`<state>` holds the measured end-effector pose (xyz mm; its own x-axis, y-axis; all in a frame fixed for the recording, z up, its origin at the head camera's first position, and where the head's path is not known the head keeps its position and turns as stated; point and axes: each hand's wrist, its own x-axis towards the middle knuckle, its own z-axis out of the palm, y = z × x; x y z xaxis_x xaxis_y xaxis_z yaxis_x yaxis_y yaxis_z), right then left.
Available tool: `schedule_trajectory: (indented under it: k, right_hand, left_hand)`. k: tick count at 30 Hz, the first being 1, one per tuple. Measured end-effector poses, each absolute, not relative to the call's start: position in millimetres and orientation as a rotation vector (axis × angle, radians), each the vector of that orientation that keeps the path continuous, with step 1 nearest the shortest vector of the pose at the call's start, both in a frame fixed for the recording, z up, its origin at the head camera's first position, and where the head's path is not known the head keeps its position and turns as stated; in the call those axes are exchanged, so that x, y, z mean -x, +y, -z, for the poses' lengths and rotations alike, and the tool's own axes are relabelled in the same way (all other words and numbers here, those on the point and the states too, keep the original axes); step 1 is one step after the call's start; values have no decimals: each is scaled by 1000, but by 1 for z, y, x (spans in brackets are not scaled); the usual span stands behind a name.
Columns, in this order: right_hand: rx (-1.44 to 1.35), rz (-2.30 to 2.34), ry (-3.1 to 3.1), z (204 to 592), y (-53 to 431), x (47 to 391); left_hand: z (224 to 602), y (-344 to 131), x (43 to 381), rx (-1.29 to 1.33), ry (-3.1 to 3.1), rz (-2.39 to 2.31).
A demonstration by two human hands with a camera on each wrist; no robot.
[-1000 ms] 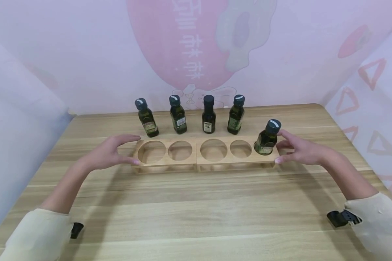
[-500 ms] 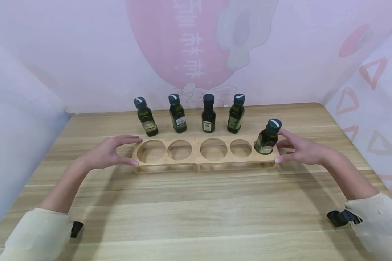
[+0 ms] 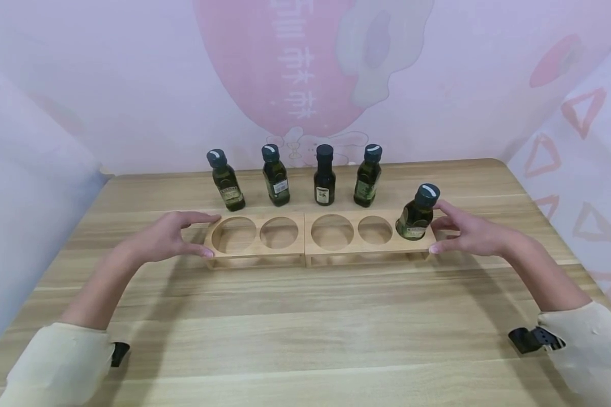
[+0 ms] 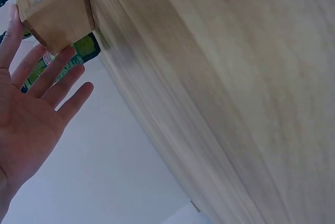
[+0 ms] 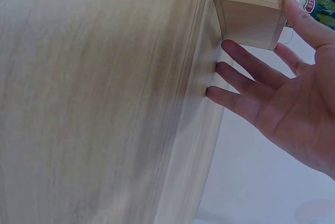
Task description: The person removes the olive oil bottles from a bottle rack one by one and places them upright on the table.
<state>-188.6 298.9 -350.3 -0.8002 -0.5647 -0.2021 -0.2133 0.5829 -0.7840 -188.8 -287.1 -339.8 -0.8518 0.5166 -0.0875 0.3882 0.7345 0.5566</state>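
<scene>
In the head view, a light wooden rack (image 3: 257,254) with round holes abuts a second wooden rack (image 3: 348,250) at a mid-table seam. My left hand (image 3: 169,236) reaches the left rack's outer end, thumb at the front corner and index finger at the back. My right hand (image 3: 465,229) spans the right rack's outer end, thumb on the front corner. A dark green bottle (image 3: 415,217) sits upright in the right rack's end hole, beside my right fingers. In both wrist views, the other fingers (image 4: 73,101) (image 5: 230,98) extend fairly straight, without curling around the wood.
Behind the racks stand several small bottles: one dark green bottle at left (image 3: 228,186), another labelled bottle (image 3: 277,183), a darker bottle (image 3: 325,181) and a green bottle (image 3: 368,183). A printed cloth (image 3: 147,85) hangs behind the wooden table (image 3: 310,339).
The head view has shifted slightly, so the bottles and racks appear a little higher. Both hands stay at the rack ends, and no bottle has been moved.
</scene>
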Motion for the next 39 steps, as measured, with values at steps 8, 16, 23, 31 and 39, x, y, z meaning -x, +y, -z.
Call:
schedule_trajectory:
  k: [8,16,23,31,39]
  right_hand:
    - [631,1091,2380,350,299,189]
    - [657,1063,2405,348,298,189]
    - [732,1020,2472,348,297,187]
    - [805,909,2565,345,296,185]
    - [832,905,2660,338,297,182]
  left_hand:
    - [343,-288,189,-703,2668,-847]
    - [344,-289,191,-669,2678,-835]
    - [342,-289,191,-667,2670,-815]
    - [342,-288,190,-648,2650,-832]
    - [342,-288,191,-662,2646,-845]
